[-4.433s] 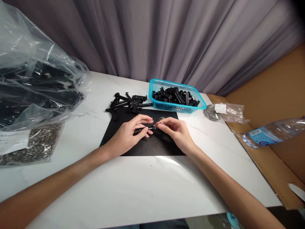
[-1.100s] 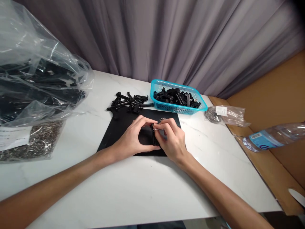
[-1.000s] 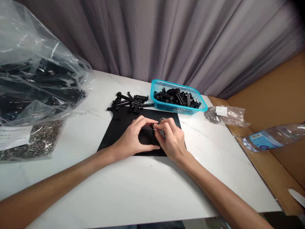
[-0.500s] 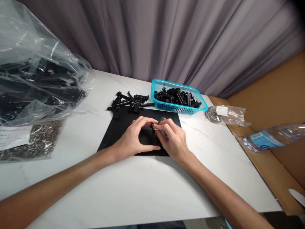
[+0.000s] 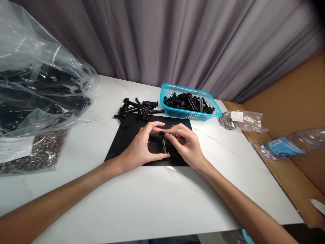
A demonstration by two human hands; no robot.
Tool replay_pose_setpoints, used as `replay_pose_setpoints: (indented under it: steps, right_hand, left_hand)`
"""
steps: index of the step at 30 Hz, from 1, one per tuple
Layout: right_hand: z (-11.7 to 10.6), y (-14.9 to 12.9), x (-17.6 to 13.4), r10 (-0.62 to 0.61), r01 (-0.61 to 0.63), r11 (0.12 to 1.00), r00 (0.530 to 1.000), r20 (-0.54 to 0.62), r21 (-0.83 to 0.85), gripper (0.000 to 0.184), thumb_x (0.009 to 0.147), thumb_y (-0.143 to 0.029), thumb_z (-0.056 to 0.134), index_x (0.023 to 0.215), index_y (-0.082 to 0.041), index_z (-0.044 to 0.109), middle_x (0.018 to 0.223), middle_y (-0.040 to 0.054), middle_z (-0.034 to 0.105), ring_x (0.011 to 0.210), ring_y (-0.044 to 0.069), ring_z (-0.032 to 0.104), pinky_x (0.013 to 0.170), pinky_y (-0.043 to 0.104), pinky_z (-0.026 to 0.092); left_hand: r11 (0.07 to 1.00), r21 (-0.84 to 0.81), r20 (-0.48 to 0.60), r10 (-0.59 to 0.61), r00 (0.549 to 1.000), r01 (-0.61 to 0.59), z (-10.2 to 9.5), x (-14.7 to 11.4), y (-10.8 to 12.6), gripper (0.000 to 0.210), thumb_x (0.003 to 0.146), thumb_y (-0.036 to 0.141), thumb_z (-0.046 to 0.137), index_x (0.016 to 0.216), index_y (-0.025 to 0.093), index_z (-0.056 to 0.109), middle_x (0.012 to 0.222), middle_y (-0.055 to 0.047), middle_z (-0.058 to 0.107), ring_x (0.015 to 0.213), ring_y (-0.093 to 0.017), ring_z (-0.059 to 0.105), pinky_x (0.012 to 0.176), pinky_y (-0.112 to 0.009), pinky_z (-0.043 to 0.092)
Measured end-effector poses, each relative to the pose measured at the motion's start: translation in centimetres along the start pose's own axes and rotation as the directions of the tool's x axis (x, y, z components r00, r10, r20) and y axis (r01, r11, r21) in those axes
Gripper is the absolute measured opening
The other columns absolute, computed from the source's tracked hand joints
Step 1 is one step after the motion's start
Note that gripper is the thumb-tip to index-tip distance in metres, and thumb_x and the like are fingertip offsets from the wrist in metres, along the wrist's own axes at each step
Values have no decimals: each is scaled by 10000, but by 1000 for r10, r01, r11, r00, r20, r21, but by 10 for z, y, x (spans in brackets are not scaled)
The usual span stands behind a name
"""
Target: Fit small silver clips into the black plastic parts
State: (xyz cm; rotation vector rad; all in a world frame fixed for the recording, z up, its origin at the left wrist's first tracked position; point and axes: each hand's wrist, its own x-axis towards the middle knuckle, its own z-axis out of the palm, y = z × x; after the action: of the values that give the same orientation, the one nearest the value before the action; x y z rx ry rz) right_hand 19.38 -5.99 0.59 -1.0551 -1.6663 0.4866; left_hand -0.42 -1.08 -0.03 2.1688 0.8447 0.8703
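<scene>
My left hand [image 5: 141, 144] grips a slim black plastic part [image 5: 163, 143] by its two ends, thumb at the near end and fingers at the far end. The part is held above a black mat [image 5: 122, 147]. My right hand [image 5: 186, 142] is closed in a pinch, with its thumb and index fingertips touching the far end of the part. Whatever lies between those fingertips is hidden. Small shiny metal pieces [image 5: 173, 125] lie on the mat behind my right hand, partly covered by it.
A pile of black plastic parts [image 5: 138, 109] lies behind the mat. Beside it stands a blue basket [image 5: 188, 116] of similar parts. Clear bags [image 5: 83, 78] and a bag of metal pieces [image 5: 48, 149] are at left. Right are a small bag [image 5: 250, 122], a bottle [image 5: 286, 147] and cardboard [image 5: 286, 101].
My right fingertips have moved onto the far end of the black part. The thin metal piece that showed between them and the part is now out of sight. My left hand keeps its grip.
</scene>
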Motion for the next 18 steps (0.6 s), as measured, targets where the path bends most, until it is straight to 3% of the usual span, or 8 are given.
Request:
replay_pose_setpoints:
  steps: [5,10,13,18]
  right_hand:
    - [0,2,1,74,-71,994,997,-33,79,140,976,-237,679,1029,-252,808,937,36,694,794,160,599,622,288,453]
    - [-2,4,5,252,-245,956,968,-21,163,158,916,-359,761,994,-227,801,927,27,745,642,124,496,594,290,401]
    - [-4,6,8,307,-309,930,951,40,199,223,871,-432,797,926,-217,806,879,25,752,663,134,529,606,289,405]
    - [-8,12,11,386,-398,873,917,99,282,308,762,-485,880,869,-210,792,857,17,732,733,149,588,657,288,449]
  left_hand:
    - [1000,3,7,1,1000,-1,-1,1,1,845,704,419,915,1404,304,457,1324,-45,648,1247,-285,630,1090,-471,510]
    - [1000,16,17,11,1000,-11,-1,1,0,843,711,419,908,1413,306,454,1330,-42,643,1268,-283,618,1107,-469,507]
    - [999,49,26,4,1000,-6,-1,0,0,841,716,410,906,1416,309,450,1277,-35,660,1252,-282,621,1104,-472,502]
    - [994,107,74,27,997,-35,-3,0,4,762,743,334,869,1388,320,464,1366,-31,639,1263,-283,609,1086,-461,492]
